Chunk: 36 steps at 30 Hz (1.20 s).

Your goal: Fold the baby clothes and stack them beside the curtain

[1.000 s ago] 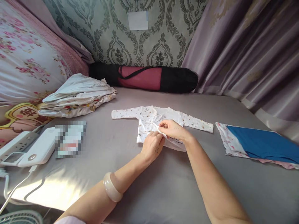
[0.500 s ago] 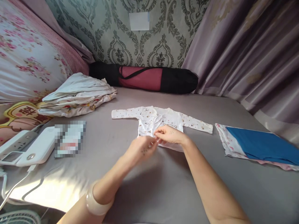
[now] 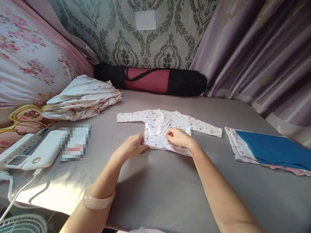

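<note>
A: Largest first. What supports everything on my feed?
B: A grey sheet (image 3: 145,194), mostly smooth. A long black-and-red bag (image 3: 155,82) lies lengthwise at its far edge, against the wall; I judge that this leaves working room in front.
A: Next size down?
B: A loose clothes pile (image 3: 82,97), far left. On my right, a flatter folded stack (image 3: 274,149), blue cloth uppermost. Both sit within reach but off the middle, probably so neither crowds the work.
A: And the garment?
B: Small printed shirt (image 3: 152,124), centre, front up, collar away from me, sleeves spread to either side. Inference: laid so that both halves of the body can be reached from the hem.
A: Grip state?
B: My left hand (image 3: 133,145) is at the shirt's lower left corner, grip narrow, perhaps to square the hem. My right hand (image 3: 179,137) rests over the front with fingertips drawn together. Cannot tell whether either one has cloth pinched.
A: Smallest item?
B: Thin ties (image 3: 164,123), looped on the chest. Apparently placed there to stay clear of the edges.
</note>
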Each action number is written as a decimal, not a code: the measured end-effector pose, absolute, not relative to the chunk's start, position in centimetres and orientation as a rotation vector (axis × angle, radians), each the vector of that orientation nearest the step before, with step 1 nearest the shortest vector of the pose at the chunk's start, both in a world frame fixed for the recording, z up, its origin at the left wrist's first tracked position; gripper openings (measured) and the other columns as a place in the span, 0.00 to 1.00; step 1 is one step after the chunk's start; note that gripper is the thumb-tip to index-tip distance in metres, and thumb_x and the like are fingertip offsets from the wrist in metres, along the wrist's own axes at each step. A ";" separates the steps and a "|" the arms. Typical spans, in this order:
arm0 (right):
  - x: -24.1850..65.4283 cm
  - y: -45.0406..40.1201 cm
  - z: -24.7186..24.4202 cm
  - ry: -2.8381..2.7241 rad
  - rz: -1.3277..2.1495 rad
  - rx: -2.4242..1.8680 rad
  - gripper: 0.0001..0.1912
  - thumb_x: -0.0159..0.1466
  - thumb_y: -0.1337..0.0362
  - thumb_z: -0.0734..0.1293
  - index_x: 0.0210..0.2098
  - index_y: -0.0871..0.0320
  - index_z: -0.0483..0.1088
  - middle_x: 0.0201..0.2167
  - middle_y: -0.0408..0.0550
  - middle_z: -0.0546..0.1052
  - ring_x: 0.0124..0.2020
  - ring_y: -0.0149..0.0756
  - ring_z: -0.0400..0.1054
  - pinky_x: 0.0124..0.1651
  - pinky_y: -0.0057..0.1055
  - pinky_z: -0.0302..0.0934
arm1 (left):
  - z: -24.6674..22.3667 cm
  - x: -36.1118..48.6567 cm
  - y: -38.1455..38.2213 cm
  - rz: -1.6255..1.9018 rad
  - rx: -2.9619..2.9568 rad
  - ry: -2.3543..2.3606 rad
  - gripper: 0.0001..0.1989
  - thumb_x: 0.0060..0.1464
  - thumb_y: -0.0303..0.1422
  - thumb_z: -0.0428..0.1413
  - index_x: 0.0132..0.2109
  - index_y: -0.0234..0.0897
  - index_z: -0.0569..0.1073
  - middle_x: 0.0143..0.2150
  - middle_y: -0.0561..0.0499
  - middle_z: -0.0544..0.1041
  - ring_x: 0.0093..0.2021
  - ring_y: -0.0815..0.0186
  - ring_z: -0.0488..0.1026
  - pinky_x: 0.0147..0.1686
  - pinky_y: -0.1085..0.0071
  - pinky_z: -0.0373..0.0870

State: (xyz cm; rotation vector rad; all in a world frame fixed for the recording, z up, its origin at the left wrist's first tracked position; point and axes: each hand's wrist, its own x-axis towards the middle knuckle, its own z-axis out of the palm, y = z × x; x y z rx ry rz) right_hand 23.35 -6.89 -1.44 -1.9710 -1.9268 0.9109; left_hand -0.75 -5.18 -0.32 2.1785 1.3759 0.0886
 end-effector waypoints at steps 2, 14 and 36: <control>23.3 -6.8 -1.5 -1.939 0.911 -1.981 0.07 0.60 0.63 0.61 0.29 0.56 0.70 0.27 0.44 0.76 0.28 0.31 0.66 0.29 0.25 0.52 | -0.6 -0.7 -5.2 0.153 2.179 1.382 0.09 0.51 0.40 0.51 0.37 0.40 0.65 0.33 0.51 0.74 0.33 0.63 0.70 0.31 0.70 0.63; 22.9 -7.0 -1.4 -1.955 0.828 -2.012 0.04 0.58 0.64 0.63 0.31 0.54 0.70 0.33 0.44 0.76 0.33 0.33 0.67 0.32 0.25 0.53 | -0.9 0.5 -6.0 0.162 2.376 1.316 0.07 0.59 0.37 0.48 0.40 0.41 0.66 0.31 0.50 0.74 0.32 0.62 0.71 0.29 0.71 0.59; 25.4 -17.0 -1.3 -1.524 0.432 -2.492 0.15 0.66 0.59 0.59 0.51 0.57 0.64 0.35 0.52 0.77 0.38 0.44 0.71 0.34 0.30 0.52 | -2.4 1.2 -7.3 0.277 2.330 1.489 0.14 0.54 0.31 0.47 0.47 0.43 0.68 0.35 0.50 0.71 0.30 0.64 0.71 0.30 0.72 0.62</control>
